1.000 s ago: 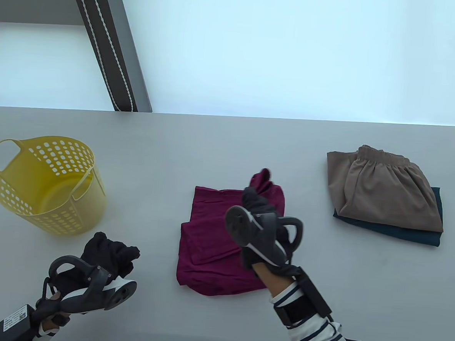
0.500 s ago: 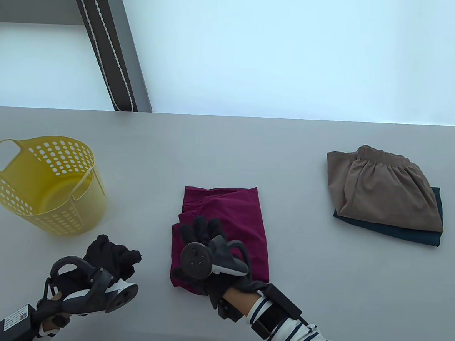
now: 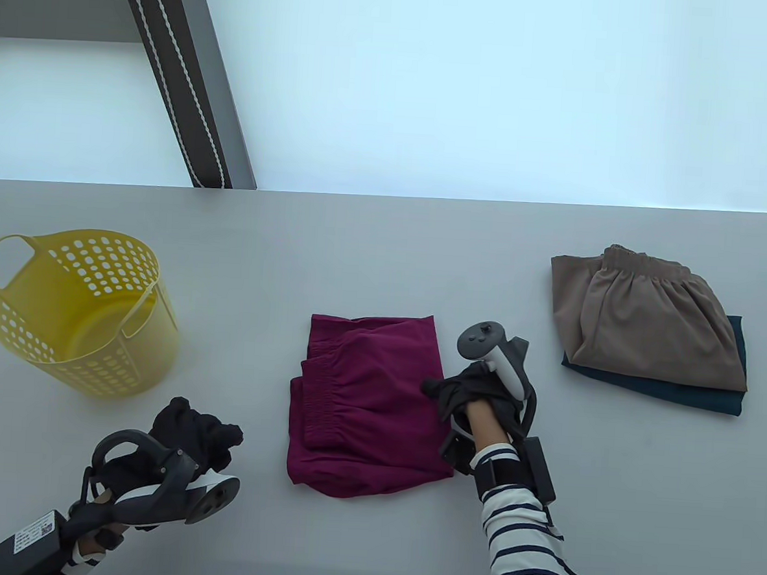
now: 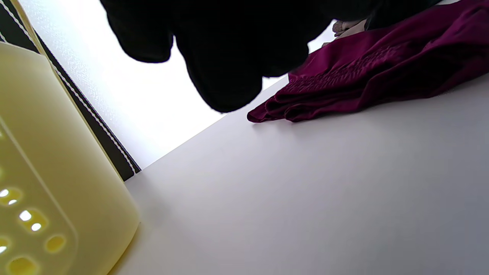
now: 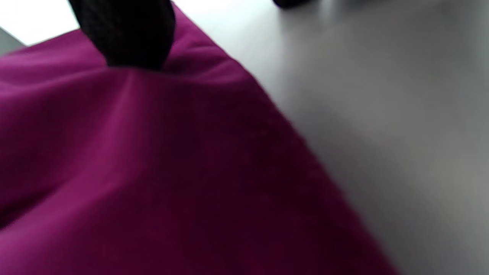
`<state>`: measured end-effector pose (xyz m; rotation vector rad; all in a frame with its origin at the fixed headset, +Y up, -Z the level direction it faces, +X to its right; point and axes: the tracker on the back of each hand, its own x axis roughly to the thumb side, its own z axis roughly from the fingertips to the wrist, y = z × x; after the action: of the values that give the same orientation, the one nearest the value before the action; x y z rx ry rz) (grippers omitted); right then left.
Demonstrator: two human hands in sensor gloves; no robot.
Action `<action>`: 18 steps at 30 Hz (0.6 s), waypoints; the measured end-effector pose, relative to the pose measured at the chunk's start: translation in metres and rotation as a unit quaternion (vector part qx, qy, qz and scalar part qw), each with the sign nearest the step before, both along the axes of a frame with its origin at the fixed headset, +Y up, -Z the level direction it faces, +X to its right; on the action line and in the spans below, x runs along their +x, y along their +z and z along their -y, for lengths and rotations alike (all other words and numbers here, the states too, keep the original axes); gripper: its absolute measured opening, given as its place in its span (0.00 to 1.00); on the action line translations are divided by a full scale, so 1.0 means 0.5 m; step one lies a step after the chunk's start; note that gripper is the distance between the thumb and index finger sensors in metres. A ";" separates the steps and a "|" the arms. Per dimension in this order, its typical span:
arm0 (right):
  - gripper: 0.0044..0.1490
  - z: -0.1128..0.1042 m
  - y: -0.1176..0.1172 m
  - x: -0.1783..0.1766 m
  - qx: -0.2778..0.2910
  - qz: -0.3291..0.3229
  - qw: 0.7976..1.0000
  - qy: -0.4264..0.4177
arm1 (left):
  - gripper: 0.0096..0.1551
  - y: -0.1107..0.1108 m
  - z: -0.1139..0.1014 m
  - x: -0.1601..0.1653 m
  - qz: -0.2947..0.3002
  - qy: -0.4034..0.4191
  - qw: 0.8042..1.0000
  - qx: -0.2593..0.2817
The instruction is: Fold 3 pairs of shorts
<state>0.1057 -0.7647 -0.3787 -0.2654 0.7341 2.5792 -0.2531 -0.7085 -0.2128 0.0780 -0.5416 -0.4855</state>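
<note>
Maroon shorts [image 3: 370, 407] lie folded into a rough rectangle at the middle of the grey table [image 3: 386, 249], the gathered waistband toward the left side of the bundle. The right hand [image 3: 474, 397] sits at the shorts' right edge, its tracker [image 3: 493, 356] standing up from the back of the hand. One gloved fingertip [image 5: 126, 34] presses onto the maroon cloth in the right wrist view, and in the table view a finger reaches onto the fabric's edge; whether the other fingers curl under the cloth or lie straight cannot be told.

The left hand [image 3: 186, 434] hovers near the table's front left, apart from the shorts, with its fingers loosely curled and holding nothing. In the left wrist view the dark fingers [image 4: 221, 57] hang in from the top, with bare table below them and the maroon bundle beyond.

At the right of the table, tan shorts [image 3: 645, 316] with an elastic waistband lie folded on top of dark teal shorts [image 3: 695, 394], whose edge shows along the front and right. A yellow perforated basket [image 3: 77, 308] stands at the left, well apart from all the clothing. A striped sleeve [image 3: 523, 549] covers the right forearm.
</note>
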 end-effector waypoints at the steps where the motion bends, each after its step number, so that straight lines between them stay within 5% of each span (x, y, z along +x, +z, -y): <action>1: 0.55 0.001 -0.003 -0.019 0.009 0.000 1.000 0.015 | 0.24 -0.002 0.002 -0.001 -0.002 -0.001 1.000 -0.003; 7: 0.28 -0.003 -0.006 -0.058 0.090 0.037 0.994 0.040 | 0.24 -0.006 0.001 -0.008 -0.011 -0.002 1.000 -0.002; 13: 0.25 -0.035 0.003 -0.022 0.106 0.063 0.991 -0.049 | 0.23 -0.005 0.001 -0.010 -0.009 -0.010 1.000 -0.002; 18: 0.24 -0.129 0.030 0.037 0.102 0.066 0.975 -0.188 | 0.23 -0.005 -0.006 -0.013 -0.009 -0.003 1.000 0.001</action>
<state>0.1240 -0.7001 -0.3635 -0.2070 0.4206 2.2297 -0.2597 -0.7054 -0.2152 0.0732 -0.5235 -0.4929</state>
